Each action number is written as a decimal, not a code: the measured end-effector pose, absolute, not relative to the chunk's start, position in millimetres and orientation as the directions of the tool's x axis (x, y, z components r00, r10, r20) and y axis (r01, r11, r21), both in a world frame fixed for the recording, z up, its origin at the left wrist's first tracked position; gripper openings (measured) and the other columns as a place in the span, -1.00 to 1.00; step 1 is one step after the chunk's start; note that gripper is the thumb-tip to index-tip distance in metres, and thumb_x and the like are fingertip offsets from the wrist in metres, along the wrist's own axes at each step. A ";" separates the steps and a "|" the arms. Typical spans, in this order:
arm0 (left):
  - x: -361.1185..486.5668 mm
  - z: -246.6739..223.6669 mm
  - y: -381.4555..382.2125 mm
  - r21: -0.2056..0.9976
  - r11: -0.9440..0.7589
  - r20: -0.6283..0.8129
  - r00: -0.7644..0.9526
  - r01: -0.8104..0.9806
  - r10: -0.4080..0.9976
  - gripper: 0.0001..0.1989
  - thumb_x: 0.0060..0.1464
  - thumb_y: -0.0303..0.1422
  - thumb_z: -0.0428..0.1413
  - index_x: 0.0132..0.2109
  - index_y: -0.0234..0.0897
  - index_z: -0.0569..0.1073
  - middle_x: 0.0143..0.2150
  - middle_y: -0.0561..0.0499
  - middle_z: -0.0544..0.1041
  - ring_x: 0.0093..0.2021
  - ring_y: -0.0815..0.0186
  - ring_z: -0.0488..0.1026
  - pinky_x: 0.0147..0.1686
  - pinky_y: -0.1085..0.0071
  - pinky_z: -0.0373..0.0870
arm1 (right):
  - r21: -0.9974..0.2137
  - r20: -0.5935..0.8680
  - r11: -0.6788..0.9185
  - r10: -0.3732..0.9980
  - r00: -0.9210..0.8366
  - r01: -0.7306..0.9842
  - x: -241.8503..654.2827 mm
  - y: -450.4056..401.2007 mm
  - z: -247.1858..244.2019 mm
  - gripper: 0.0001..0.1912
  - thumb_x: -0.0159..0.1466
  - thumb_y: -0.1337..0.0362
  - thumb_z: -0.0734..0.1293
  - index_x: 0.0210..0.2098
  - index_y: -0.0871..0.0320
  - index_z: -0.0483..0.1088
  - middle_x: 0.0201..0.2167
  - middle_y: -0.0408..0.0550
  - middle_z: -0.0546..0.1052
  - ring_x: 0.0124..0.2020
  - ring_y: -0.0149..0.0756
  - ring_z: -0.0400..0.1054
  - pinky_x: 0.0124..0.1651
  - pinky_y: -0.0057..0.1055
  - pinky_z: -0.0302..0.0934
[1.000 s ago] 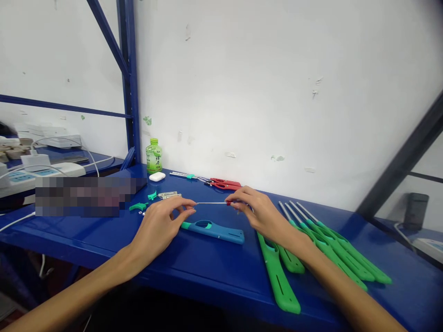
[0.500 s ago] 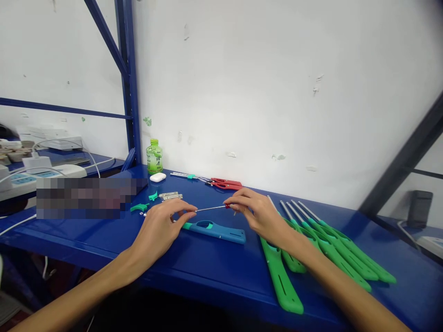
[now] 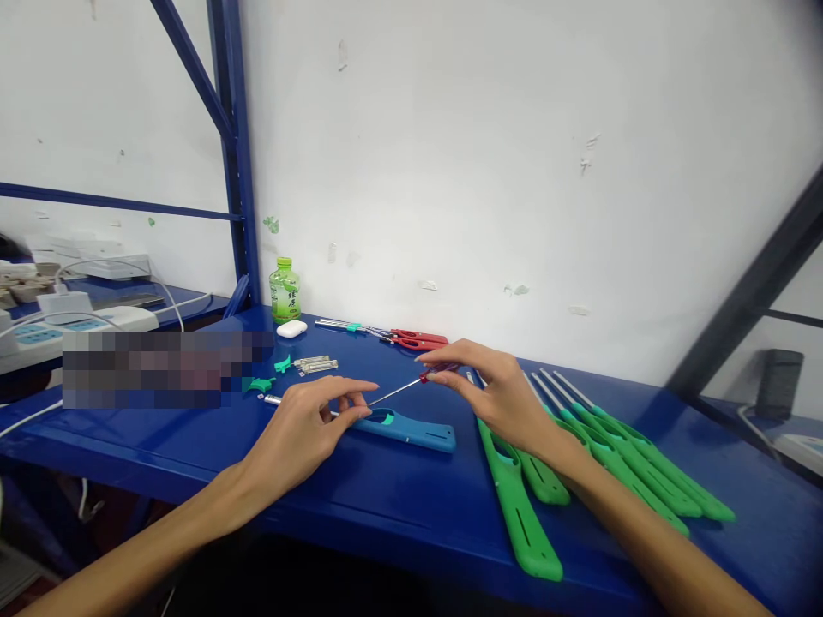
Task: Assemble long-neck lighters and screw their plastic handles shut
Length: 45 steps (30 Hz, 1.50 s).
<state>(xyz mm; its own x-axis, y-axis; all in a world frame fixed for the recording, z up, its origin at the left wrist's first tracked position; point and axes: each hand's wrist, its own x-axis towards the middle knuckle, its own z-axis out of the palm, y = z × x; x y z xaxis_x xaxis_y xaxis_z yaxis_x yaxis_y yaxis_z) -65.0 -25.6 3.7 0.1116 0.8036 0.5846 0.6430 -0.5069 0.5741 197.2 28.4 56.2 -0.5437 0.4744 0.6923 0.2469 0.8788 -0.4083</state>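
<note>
Blue table [image 3: 399, 497]; green lighters [image 3: 528, 533]; blue lighter [image 3: 417, 433]; bottle [image 3: 285, 296]

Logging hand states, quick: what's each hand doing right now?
Right hand: closed on the red-handled screwdriver.
Left hand: fingers curled at its tip, by the blue utility lighter; whether they grip anything can't be told.

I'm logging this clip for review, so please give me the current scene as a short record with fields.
left hand: left hand, fingertips near the screwdriver tip; contact unclear
right hand: right hand, grips the screwdriver's red handle
screwdriver pose: shaft slants down toward the left hand
nearby: blue lighter, lying on the blue table
picture right: several green lighters
back: green bottle, white case, red lighters
</note>
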 end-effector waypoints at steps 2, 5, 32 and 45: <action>-62.8 5.2 -27.6 0.605 -0.508 0.570 0.112 0.614 0.814 -0.74 0.24 -0.24 0.21 0.03 -0.12 0.65 -0.29 0.05 0.67 -0.36 0.30 0.53 -0.43 0.42 0.39 | -0.538 0.684 0.825 0.546 -0.484 0.170 194.2 22.9 60.4 -0.80 0.37 0.31 0.43 -0.02 0.02 0.56 -0.08 -0.06 0.65 -0.10 -0.21 0.57 0.04 -0.18 0.46; -56.6 8.4 -29.1 0.646 -0.499 0.527 0.135 0.578 0.839 -0.70 0.25 -0.22 0.21 0.09 -0.09 0.63 -0.28 0.06 0.66 -0.36 0.30 0.52 -0.44 0.43 0.37 | -0.646 0.684 0.763 0.595 -0.422 0.028 190.6 18.3 63.2 -0.81 0.31 0.28 0.49 -0.08 0.06 0.56 -0.13 -0.06 0.65 -0.14 -0.22 0.58 0.02 -0.19 0.50; 20.4 23.1 22.1 0.615 -0.607 0.342 0.523 0.503 0.781 -0.93 0.18 -0.39 0.24 -0.31 -0.21 0.57 -0.21 0.07 0.70 -0.30 0.29 0.57 -0.28 0.40 0.38 | -0.530 0.652 0.812 0.574 -0.495 0.242 211.1 34.7 78.9 -0.87 0.36 0.30 0.43 -0.11 0.07 0.60 -0.17 -0.16 0.67 -0.28 -0.37 0.51 -0.10 -0.37 0.36; 22.2 16.7 22.9 0.579 -0.629 0.375 0.515 0.519 0.771 -0.95 0.25 -0.39 0.18 -0.13 -0.19 0.51 -0.24 0.09 0.61 -0.33 0.29 0.53 -0.32 0.41 0.36 | -0.550 0.639 0.798 0.591 -0.492 0.245 211.5 34.1 82.4 -0.92 0.35 0.31 0.43 -0.17 0.10 0.58 -0.19 -0.13 0.66 -0.32 -0.36 0.49 -0.16 -0.37 0.34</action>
<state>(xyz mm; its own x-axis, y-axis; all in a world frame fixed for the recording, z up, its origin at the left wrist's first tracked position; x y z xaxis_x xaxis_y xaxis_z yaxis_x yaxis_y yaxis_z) 22.2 22.9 16.7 0.5154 0.7708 0.3745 0.5193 -0.6285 0.5790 211.5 34.1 82.4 -0.4918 0.5915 0.6389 0.2454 0.7982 -0.5501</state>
